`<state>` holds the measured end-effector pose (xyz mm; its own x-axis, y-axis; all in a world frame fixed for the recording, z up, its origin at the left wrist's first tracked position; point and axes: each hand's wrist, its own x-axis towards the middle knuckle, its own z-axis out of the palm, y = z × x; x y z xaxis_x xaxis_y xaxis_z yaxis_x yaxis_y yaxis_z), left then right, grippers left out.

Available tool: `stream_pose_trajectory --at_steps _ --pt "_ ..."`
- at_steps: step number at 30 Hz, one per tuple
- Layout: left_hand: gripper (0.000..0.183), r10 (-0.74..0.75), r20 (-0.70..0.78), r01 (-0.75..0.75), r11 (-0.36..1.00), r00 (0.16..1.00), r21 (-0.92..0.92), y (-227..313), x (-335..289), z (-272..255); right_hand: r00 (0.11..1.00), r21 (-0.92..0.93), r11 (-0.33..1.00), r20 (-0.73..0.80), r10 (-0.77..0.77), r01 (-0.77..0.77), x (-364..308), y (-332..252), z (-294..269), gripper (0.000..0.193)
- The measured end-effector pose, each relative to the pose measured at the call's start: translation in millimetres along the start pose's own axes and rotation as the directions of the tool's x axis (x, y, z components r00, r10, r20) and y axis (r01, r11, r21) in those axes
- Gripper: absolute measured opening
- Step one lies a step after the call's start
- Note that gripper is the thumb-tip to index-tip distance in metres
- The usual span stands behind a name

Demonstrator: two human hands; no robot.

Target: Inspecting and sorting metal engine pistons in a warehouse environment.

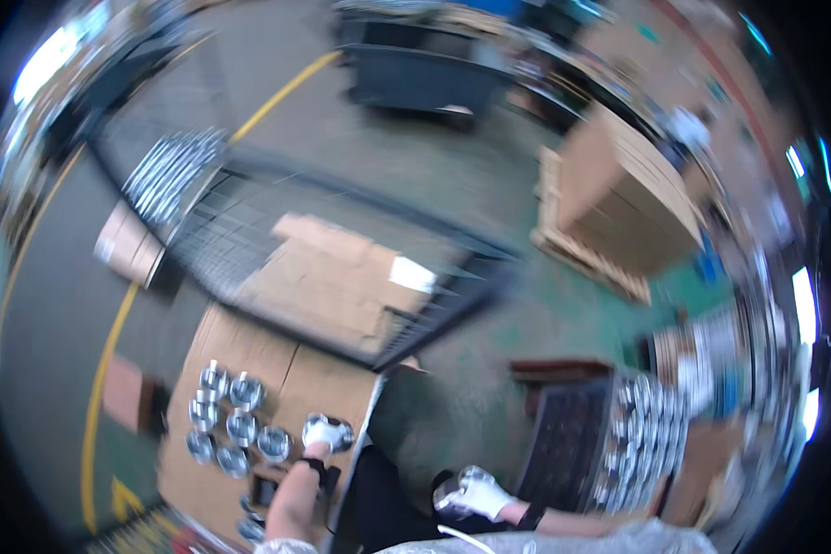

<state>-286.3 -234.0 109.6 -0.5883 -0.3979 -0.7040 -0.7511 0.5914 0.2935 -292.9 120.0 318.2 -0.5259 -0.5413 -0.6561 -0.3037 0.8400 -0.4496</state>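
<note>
Head camera view: the person's white-gloved left hand [321, 432] lay over a shiny round metal part [344, 439] by the right edge of a cardboard-covered surface [247, 340], just right of a cluster of similar parts [246, 391]; blur hid whether it gripped. The right hand [485, 494], gloved too, appeared curled around a second metal part [449, 500], off the surface. The step in hand seemed to be handling parts singly; the next move called for a firm hold on smooth metal.

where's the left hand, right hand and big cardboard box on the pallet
Left hand [322, 432], head view: its gloved back.
Right hand [483, 494], head view: its gloved back.
Big cardboard box [623, 198], head view: a brown panel near its middle.
</note>
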Motion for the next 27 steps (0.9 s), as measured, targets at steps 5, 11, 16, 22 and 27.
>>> stream_pose_trajectory --at_steps 5,11,16,22,27 --pt "0.043 0.255 0.095 -0.245 0.964 0.962 -0.102 102 -116 14 0.916 0.315 0.942 -0.336 0.222 -0.112 -78 46 -18 0.045" --pt "0.036 0.732 0.222 -0.682 0.419 0.644 0.599 161 -154 60 0.65 0.541 0.826 -0.687 0.325 0.16 -184 97 -40 0.045" --pt "0.064 0.764 0.311 -0.801 0.419 0.566 0.429 227 -103 97 0.518 0.575 0.747 -0.774 0.365 0.334 -291 145 -99 0.04" --pt "0.078 0.899 0.402 -0.892 -0.027 0.176 0.451 421 -173 130 0.016 0.56 0.761 -0.809 0.588 0.328 -422 202 -130 0.036" --pt "0.058 0.776 0.601 -0.879 -0.408 -0.193 0.244 627 -339 176 -0.361 0.551 0.776 -0.687 0.631 0.308 -500 226 -113 0.028"
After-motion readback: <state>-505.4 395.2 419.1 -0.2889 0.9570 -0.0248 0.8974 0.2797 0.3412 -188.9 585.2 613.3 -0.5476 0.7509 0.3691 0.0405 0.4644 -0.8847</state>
